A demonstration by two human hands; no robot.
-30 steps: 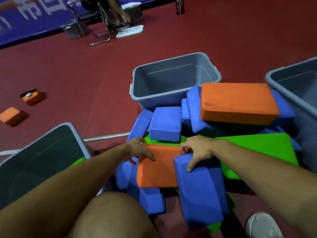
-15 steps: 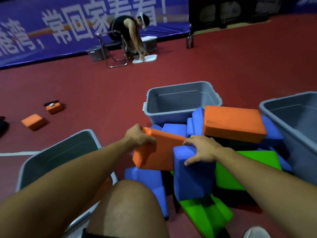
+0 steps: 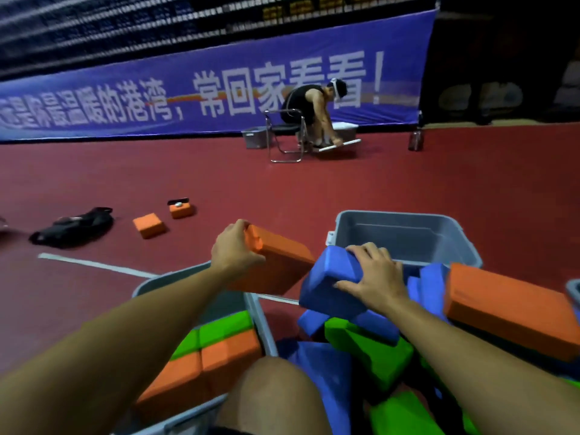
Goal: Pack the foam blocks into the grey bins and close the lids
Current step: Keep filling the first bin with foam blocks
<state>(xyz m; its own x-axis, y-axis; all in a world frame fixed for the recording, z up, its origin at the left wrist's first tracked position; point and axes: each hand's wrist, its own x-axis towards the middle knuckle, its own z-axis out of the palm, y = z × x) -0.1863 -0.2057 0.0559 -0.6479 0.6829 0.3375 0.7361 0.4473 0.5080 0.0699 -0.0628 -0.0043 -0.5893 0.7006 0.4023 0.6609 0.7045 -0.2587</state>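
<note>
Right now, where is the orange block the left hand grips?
Centre of the head view: the orange block is held by the left hand above the near grey bin, beside the blue block.

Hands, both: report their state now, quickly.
Left hand: grips an orange rectangular foam block.
Right hand: grips a blue rectangular foam block.

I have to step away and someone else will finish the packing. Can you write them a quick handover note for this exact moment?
Left hand grips an orange block, held above the near bin.
Right hand grips a blue block over the pile.
Near bin already holds green and orange blocks, with room left.
Far bin looks empty.
Left to do: drop in both held blocks, pack the big orange block and the remaining pile, collect the two orange blocks out on the floor, close the lids. No lids in view here.
</note>
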